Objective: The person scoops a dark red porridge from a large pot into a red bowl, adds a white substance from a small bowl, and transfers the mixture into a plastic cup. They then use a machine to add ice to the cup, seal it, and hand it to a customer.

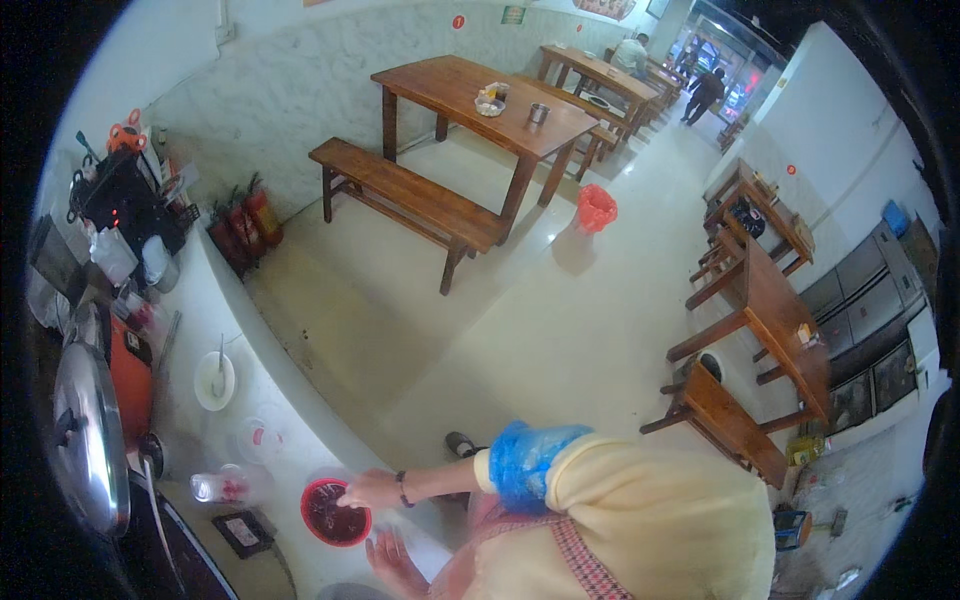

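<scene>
Yellow sleeve; red bowl, glossy dark contents

From the red bowl, the counter edge is passable toward the white bowl; leftward, a clear cup obstructs.

A pale counter with a curved edge carries a red bowl of dark liquid, a dark square object, clear plastic cups lying sideways, a round clear plastic piece and a white bowl with a spoon in it. Beyond, the glossy cream floor bears a red bin, red fire extinguishers, a wooden bench and a wooden table, on which a small container sits near a metal cup.
</scene>
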{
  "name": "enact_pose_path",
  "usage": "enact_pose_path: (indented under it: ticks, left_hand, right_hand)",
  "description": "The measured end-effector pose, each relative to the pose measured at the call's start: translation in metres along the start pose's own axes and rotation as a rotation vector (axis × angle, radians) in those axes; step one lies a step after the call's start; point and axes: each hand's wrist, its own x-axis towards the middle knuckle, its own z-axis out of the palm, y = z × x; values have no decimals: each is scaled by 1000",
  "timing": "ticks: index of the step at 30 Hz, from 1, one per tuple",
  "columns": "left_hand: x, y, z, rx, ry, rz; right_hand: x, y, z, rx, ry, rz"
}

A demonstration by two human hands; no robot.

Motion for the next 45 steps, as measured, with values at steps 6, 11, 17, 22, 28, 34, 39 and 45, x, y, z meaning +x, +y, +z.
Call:
enact_pose_path:
  ticks: [6, 11, 17, 22, 28, 34, 39, 45]
  left_hand:
    - [3, 4, 10, -14, 42, -17]
    - [3, -1, 10, -46, 49, -18]
    - [5, -8, 11, -76, 63, -31]
    - [9, -14, 3, -64, 66, -11]
    - [12, -15, -5, -46, 78, -38]
    - [13, -18, -9, -61, 70, -38]
    - [8, -17, -13, -3, 43, -20]
    - [21, -19, 0, -124, 77, 111]
  right_hand:
    - [-26, -8, -3, -12, -94, 29]
    - [-40, -5, -2, -59, -75, -46]
    - [-44, 8, 2, -43, -17, -18]
    - [-29, 4, -4, 0, 5, 70]
    - [-10, 4, 3, -112, 54, 63]
    - [2, 0, 3, -117, 52, 46]
    - [2, -1, 8, -37, -4, 36]
    - [-4, 17, 21, 75, -251, 145]
